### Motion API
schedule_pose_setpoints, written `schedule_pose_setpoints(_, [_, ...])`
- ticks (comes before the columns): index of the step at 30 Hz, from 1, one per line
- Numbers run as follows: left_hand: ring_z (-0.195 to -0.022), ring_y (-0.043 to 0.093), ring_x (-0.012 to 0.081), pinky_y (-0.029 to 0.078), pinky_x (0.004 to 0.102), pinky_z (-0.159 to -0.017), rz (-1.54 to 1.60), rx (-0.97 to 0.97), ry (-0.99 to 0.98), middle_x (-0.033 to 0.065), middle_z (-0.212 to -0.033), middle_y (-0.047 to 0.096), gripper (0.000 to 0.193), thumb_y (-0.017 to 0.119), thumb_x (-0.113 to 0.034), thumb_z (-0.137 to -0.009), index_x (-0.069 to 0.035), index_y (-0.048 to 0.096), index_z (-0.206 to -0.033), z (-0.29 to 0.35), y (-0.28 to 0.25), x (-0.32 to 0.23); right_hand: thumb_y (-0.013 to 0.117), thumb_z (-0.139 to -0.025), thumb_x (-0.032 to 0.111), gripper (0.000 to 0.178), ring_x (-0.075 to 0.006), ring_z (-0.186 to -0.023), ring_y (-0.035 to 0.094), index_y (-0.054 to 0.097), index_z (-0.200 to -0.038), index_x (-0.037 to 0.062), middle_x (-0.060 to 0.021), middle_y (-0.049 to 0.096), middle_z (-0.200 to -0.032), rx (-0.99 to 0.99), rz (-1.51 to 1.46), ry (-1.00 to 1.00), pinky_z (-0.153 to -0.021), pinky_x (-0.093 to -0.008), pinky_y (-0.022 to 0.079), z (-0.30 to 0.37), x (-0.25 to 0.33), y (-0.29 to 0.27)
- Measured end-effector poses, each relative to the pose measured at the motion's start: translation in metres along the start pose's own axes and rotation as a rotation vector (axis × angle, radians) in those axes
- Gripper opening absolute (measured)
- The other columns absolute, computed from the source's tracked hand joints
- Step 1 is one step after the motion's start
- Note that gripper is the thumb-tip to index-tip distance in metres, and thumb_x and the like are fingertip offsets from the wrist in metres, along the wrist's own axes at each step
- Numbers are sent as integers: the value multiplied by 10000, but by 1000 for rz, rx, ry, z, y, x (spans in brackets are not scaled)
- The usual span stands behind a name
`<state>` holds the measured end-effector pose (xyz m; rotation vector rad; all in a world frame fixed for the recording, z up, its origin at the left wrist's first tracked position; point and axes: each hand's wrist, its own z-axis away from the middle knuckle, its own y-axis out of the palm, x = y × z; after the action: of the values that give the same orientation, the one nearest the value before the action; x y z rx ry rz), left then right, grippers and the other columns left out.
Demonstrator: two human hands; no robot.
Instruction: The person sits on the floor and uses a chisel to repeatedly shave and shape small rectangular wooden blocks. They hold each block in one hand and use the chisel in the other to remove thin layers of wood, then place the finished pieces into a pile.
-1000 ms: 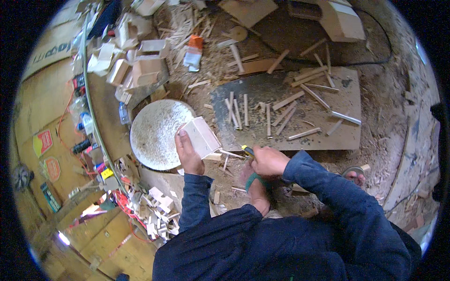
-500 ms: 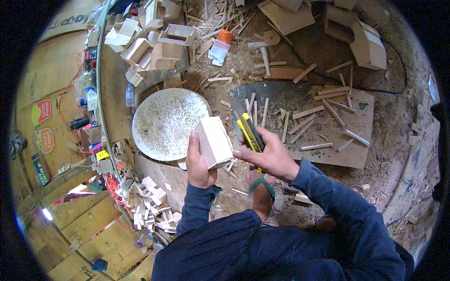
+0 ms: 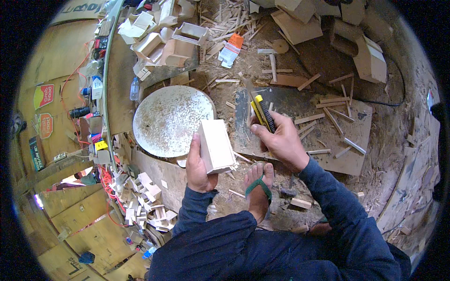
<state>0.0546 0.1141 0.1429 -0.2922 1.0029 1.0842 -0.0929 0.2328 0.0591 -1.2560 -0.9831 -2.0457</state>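
A small, pale wooden box [image 3: 216, 146] rests in my left hand [image 3: 197, 169], with the thumb along its left side and the other fingers hidden beneath it. To its right, my right hand [image 3: 287, 140] is closed round a yellow and black utility knife [image 3: 262, 112]. The knife's blade end points away from me, and its tip is blurred. Hand and knife are apart from the box. Behind the box stands a round white disc [image 3: 171, 119] speckled with brown dust.
Thin wooden strips [image 3: 333, 121] lie scattered over a dark board [image 3: 309, 103] on the right. Several wooden box pieces [image 3: 180, 49] are stacked at the far left, above a plastic bottle [image 3: 134, 89]. Offcuts [image 3: 150, 199] form a heap at the near left. A black cable [image 3: 398, 70] curves at the far right.
My right hand has moved with the knife away from the box, to the right and farther from me. The left hand still holds the box, now turned slightly. The whole view has shifted a little.
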Motion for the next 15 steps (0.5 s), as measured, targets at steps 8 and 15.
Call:
schedule_pose_setpoints(8, [-1048, 612, 278, 503, 406, -921, 12, 27, -44, 148, -1194, 596, 513, 320, -396, -1007, -9, 449, -1318, 4, 2, 4, 772, -757, 397, 536, -249, -757, 642, 601, -1026, -34, -195, 635, -863, 152, 78, -222, -683, -349, 498, 4, 10, -3])
schedule_pose_setpoints(15, [-999, 632, 219, 521, 363, -863, 98, 40, 4, 129, -1147, 619, 477, 313, -375, -1022, -13, 466, -1292, 18, 13, -4, 588, -795, 205, 241, -199, -755, 614, 546, -1018, 126, -36, 561, -809, 126, 1058, -912, -649, -338, 471, 6, 26, -12])
